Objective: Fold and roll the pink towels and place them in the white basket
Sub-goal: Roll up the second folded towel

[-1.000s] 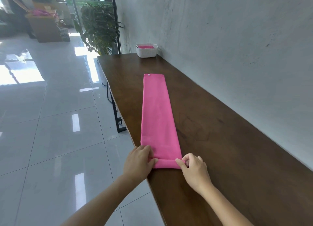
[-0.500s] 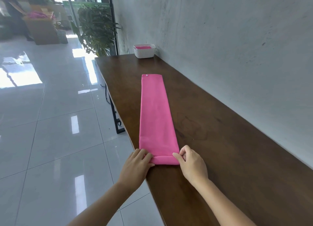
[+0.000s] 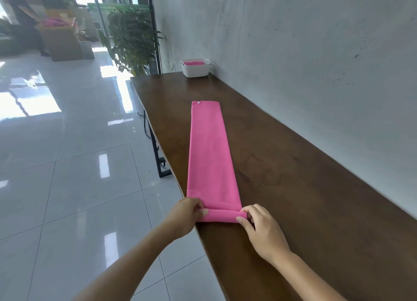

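One towel (image 3: 211,156) in work: folded to a long narrow strip, flat along the table (image 3: 304,199), far end pointing toward the basket (image 3: 195,71) and well short of it. Turned over further at the near end since a second ago: then a flat flap, now a rounder, thicker roll (image 3: 222,216). By the look of it, folding done and rolling only just begun, with nearly the whole strip yet to wind up.

Left hand (image 3: 184,218) at the roll's left end, fingers curled down onto the cloth, thumb against it. Right hand (image 3: 261,230) at the right end, pinching the cloth between thumb and bent fingers. Much the same hold as half a second ago.

Count: two hands, both on the roll. One towel on the table, with one small white stud (image 3: 198,102) at its far corner. One basket, white, at the table's far end by the wall (image 3: 316,63), with pink cloth (image 3: 194,63) inside: likely towels, number not to be told from here. Past the table, one plant (image 3: 133,39). Farther off, a blurred pink heap (image 3: 53,22), too small to count.
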`<control>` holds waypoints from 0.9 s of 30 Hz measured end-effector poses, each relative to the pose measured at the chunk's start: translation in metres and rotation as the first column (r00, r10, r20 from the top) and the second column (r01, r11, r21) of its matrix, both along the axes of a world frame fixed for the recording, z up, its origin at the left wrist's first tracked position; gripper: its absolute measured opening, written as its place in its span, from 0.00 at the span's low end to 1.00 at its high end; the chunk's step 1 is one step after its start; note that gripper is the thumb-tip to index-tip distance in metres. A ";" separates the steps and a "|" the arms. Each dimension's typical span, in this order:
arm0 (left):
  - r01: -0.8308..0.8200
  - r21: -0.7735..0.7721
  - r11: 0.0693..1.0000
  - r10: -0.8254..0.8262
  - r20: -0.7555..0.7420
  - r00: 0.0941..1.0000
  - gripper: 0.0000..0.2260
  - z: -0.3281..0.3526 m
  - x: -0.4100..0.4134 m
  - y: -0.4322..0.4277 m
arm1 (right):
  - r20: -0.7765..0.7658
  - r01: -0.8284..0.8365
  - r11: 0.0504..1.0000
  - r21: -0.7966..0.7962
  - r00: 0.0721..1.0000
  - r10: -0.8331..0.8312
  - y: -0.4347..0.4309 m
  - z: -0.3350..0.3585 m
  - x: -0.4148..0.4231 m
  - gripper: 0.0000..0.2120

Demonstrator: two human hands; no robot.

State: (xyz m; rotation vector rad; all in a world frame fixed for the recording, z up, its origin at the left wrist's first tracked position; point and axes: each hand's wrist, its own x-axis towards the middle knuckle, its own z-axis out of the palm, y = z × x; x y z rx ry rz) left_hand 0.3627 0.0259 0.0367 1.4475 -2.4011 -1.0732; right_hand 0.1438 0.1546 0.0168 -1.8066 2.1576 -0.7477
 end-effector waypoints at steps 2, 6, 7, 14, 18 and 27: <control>-0.038 0.021 0.999 0.038 0.013 0.999 0.07 0.001 0.001 0.000 | -0.007 0.001 1.000 0.005 1.000 -0.001 0.002 0.001 0.004 0.09; -0.203 -0.129 0.971 0.199 -0.046 0.979 0.09 0.004 -0.003 0.011 | 0.115 0.078 0.995 0.066 0.990 -0.086 -0.008 0.008 0.005 0.07; -0.236 -0.222 0.946 0.226 -0.068 0.972 0.09 0.004 -0.004 0.016 | 0.149 0.095 0.991 0.095 0.983 -0.109 -0.013 0.010 0.004 0.06; -0.120 -0.672 0.731 0.056 -0.116 0.992 0.06 -0.031 0.007 0.033 | 0.184 0.197 0.961 0.193 0.955 -0.233 -0.036 0.012 0.002 0.08; -0.037 -0.685 0.728 -0.003 -0.057 0.998 0.14 -0.042 0.014 0.025 | 0.174 0.262 0.950 0.167 0.941 -0.290 -0.043 0.014 0.005 0.12; -0.076 -0.529 0.845 0.011 -0.125 0.992 0.09 -0.032 0.010 0.010 | 0.000 0.090 0.996 0.018 0.996 -0.090 -0.027 0.008 0.006 0.15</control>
